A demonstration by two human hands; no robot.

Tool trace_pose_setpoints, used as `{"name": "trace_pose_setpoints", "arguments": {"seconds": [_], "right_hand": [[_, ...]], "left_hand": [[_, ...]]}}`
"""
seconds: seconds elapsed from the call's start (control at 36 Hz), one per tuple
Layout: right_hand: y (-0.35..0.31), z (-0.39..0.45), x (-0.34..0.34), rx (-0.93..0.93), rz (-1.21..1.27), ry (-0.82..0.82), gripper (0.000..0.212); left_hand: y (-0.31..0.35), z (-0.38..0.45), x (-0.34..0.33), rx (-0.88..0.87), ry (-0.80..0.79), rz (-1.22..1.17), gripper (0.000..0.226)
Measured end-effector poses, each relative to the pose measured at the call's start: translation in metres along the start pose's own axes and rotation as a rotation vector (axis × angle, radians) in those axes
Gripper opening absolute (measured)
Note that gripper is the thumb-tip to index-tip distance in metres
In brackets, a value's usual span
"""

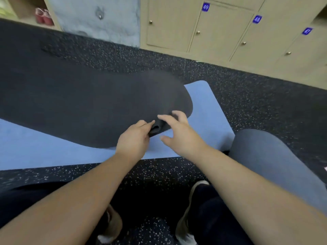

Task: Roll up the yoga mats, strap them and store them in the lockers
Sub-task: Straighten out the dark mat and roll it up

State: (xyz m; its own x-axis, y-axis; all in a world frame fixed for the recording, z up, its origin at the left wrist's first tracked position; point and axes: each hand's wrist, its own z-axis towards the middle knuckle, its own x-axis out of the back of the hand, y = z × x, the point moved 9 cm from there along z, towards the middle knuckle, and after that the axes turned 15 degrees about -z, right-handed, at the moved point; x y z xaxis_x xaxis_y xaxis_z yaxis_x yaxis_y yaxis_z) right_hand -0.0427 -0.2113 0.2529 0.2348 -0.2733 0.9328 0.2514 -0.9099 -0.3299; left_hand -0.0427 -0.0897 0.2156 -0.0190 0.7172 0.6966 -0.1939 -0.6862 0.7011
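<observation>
1. The floor (247, 96) is dark rubber with light speckles. Behind it stands a row of beige lockers (221, 29), all doors closed, with blue number tags (49 and 48 can be read) and small round knobs.
2. At the far left there is an open shelf with a pair of pink shoes (42, 15), and beside it a grey-blue wall panel (95, 18).
3. A blue mat (208, 110) lies flat on the floor. At the right side a rolled grey-blue mat (276, 160) lies partly over its corner, near the right forearm.
4. The black mat (79, 106) lies across the blue one and reaches out of view to the left; its near right end is curled into the beginning of a roll, where a small opening is seen.
5. The left hand (134, 142) holds this curled end: its fingers (146, 125) are bent and pressed together around the edge of the black mat.
6. The right hand (178, 131) is over the same end, fingers spread and a little bent; the tips are at the top of the curl, but I cannot tell if they truly touch it (the picture is blurred there).
7. So the curled end of the black mat lies between the two hands, and the rest of it stretches away to the left and behind them.
8. Below, the person's dark trousers and shoes (191, 209) stand on the floor, close to the near edge of the blue mat.
</observation>
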Motion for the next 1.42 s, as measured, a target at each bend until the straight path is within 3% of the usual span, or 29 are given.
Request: {"name": "trace_pose_setpoints", "arguments": {"seconds": [0.31, 0.36, 0.42, 0.47, 0.56, 0.67, 0.75, 0.89, 1.0, 1.17, 1.31, 1.42], "right_hand": [[-0.043, -0.043, 0.012, 0.057, -0.116, 0.105, 0.061], [-0.050, -0.050, 0.008, 0.060, -0.110, 0.091, 0.059], [-0.059, -0.056, 0.009, 0.061, -0.089, 0.109, 0.054], [-0.069, -0.061, 0.011, 0.046, -0.107, 0.127, 0.050], [-0.080, -0.067, 0.014, 0.015, -0.127, 0.153, 0.046], [-0.091, -0.073, 0.019, 0.004, -0.124, 0.172, 0.044], [-0.099, -0.078, 0.027, -0.018, -0.042, 0.218, 0.043], [-0.121, -0.079, 0.052, -0.026, 0.167, 0.330, 0.029], [-0.140, -0.082, 0.065, -0.045, 0.332, 0.308, 0.025], [-0.150, -0.082, 0.071, -0.055, 0.433, 0.285, 0.029], [-0.136, -0.076, 0.073, -0.095, 0.525, 0.312, 0.014], [-0.116, -0.078, 0.086, -0.108, 0.562, 0.410, 0.033]], "left_hand": [[0.055, -0.061, 0.071, -0.117, -0.196, 0.422, 0.070], [0.066, -0.077, 0.083, -0.221, -0.178, 0.441, 0.070], [0.079, -0.090, 0.101, -0.395, -0.050, 0.435, 0.066], [0.082, -0.104, 0.127, -0.482, 0.180, 0.429, 0.051], [0.085, -0.118, 0.167, -0.374, 0.460, 0.360, 0.032], [0.065, -0.135, 0.202, -0.094, 0.678, 0.165, 0.054], [0.047, -0.138, 0.199, 0.056, 0.596, -0.137, 0.057], [0.047, -0.122, 0.159, 0.025, 0.259, -0.054, 0.101], [0.040, -0.114, 0.139, 0.058, 0.190, -0.157, 0.125], [0.045, -0.100, 0.138, 0.078, 0.254, -0.216, 0.109], [0.052, -0.073, 0.124, -0.012, 0.153, -0.118, 0.106], [0.060, -0.060, 0.120, -0.026, 0.046, 0.004, 0.108]]}}
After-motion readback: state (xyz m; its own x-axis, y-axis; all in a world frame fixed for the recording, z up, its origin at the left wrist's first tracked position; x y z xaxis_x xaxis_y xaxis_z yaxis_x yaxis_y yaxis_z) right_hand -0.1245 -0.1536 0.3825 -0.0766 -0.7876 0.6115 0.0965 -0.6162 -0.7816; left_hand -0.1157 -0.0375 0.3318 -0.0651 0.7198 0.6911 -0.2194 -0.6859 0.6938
